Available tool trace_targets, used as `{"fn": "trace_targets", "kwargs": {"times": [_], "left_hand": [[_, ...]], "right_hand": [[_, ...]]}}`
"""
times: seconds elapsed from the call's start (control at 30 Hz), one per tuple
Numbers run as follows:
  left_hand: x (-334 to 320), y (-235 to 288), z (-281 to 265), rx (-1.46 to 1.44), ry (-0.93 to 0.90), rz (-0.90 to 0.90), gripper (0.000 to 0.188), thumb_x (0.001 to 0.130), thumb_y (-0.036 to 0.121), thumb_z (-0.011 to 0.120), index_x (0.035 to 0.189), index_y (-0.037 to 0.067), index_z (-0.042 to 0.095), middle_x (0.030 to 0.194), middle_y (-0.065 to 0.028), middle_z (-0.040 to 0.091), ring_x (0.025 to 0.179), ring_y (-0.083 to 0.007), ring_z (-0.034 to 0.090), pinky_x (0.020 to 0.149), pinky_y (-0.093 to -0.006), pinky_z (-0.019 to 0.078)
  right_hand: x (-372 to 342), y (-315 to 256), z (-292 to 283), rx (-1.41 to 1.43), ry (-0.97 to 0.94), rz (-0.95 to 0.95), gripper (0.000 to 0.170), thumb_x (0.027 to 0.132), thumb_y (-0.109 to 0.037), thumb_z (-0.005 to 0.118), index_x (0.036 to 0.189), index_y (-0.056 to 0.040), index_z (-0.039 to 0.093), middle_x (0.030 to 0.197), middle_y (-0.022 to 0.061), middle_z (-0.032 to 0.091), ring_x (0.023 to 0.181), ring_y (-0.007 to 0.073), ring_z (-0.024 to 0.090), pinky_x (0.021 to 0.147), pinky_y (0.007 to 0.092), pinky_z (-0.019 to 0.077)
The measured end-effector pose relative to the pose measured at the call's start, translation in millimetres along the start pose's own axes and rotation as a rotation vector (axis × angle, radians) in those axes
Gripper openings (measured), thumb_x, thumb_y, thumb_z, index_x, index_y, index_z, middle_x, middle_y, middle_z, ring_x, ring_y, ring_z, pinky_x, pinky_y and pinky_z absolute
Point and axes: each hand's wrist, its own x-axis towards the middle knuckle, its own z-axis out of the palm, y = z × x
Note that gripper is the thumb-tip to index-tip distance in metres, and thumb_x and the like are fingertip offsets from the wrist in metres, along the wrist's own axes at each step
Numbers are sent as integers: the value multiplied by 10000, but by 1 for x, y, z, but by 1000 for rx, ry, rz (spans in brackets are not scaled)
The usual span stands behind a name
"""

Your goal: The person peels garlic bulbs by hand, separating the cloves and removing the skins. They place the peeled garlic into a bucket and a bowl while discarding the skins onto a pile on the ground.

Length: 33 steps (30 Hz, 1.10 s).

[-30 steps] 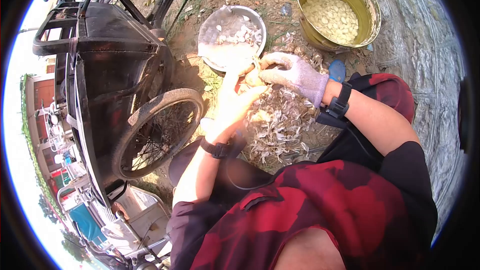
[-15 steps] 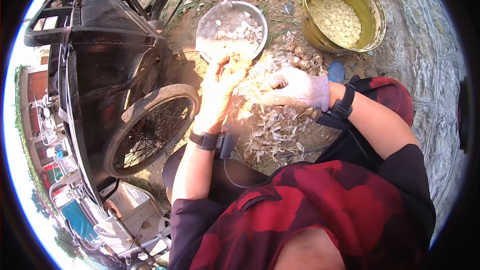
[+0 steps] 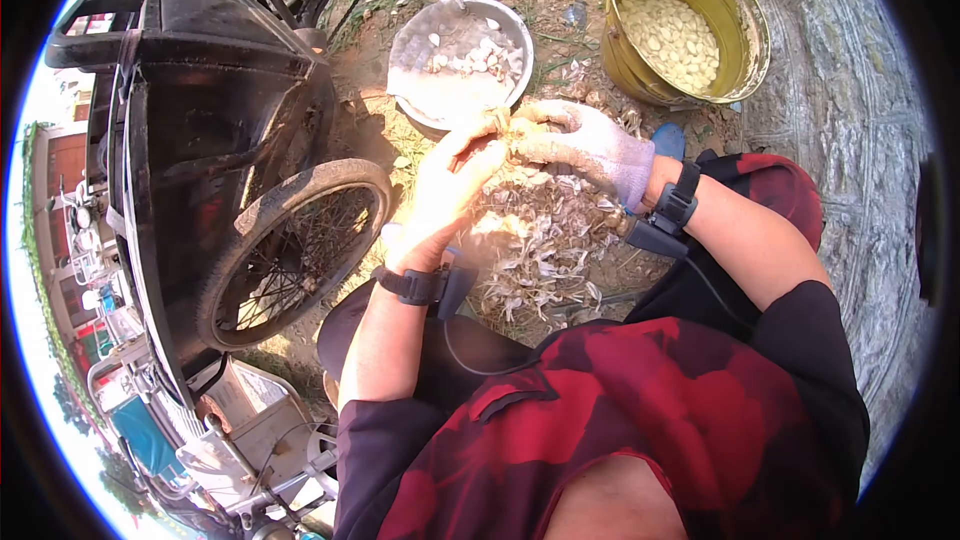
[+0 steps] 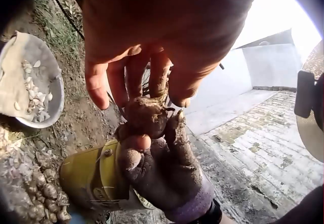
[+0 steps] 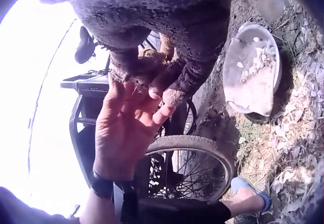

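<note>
Between the two hands is a brown, dirt-covered garlic bulb (image 4: 147, 116), seen most clearly in the left wrist view. The bare left hand (image 3: 450, 190) touches it with its fingertips from one side. My right hand (image 3: 588, 148), in a dirty pale purple glove, grips the bulb with curled fingers and thumb; one bare fingertip pokes out of the glove. Beyond the hands, a grey basin (image 3: 522, 35) lined with cloth holds white cloves (image 3: 483, 58). Loose husks (image 3: 545, 250) lie on the ground below the hands.
A yellow bucket (image 3: 622, 58) at the upper right contains many pale cloves. Whole bulbs (image 4: 49, 191) lie beside the husks. A dark cart (image 3: 215, 110) with a spoked wheel (image 3: 215, 290) stands on the left. A blue shoe (image 3: 670, 140) is near the right wrist.
The hands parted half a second ago, then came together again at the bulb. The right hand moved left and slightly up to meet the left hand.
</note>
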Motion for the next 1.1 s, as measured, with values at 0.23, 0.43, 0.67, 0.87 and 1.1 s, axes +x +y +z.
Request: {"fn": "trace_targets", "kwargs": {"times": [0.23, 0.43, 0.67, 0.87, 1.1], "left_hand": [[4, -23, -4, 203, 173, 125, 135, 907, 106, 663, 986, 6, 616, 882, -38, 616, 764, -105, 580, 734, -264, 505], [10, -39, 6, 560, 250, 311, 115, 928, 121, 626, 920, 16, 580, 770, -35, 599, 666, -103, 573, 629, -246, 489], [17, -39, 0, 36, 401, 7, 136, 910, 116, 602, 969, -3, 576, 743, -34, 583, 641, -117, 550, 590, -305, 450], [12, -67, -9, 739, 225, 92, 70, 874, 3, 552, 943, 7, 565, 778, -78, 627, 670, -172, 602, 636, -297, 491], [3, -42, -5, 600, 220, 177, 177, 859, 87, 665, 1020, 16, 643, 902, -74, 660, 826, -160, 617, 760, -282, 488]], "right_hand": [[5, 26, -1, -214, 53, -193, 492, 836, -176, 759, 1245, -1, 550, 1190, 94, 602, 1115, 145, 545, 980, 313, 455], [1, 32, 3, -282, 109, -263, 469, 847, -140, 731, 1251, -10, 530, 1224, 83, 566, 1150, 148, 516, 1027, 326, 407], [-2, 22, 8, -154, 163, -297, 492, 849, -162, 736, 1263, -19, 511, 1174, 65, 568, 1114, 148, 539, 973, 318, 443], [-4, 9, -3, 598, -190, -42, 514, 919, -128, 618, 1379, 3, 428, 1227, 125, 590, 1154, 216, 577, 974, 389, 502], [-4, 4, -9, 344, -20, -81, 564, 913, -150, 610, 1410, -36, 371, 1253, 101, 555, 1186, 224, 542, 1029, 405, 450]]}}
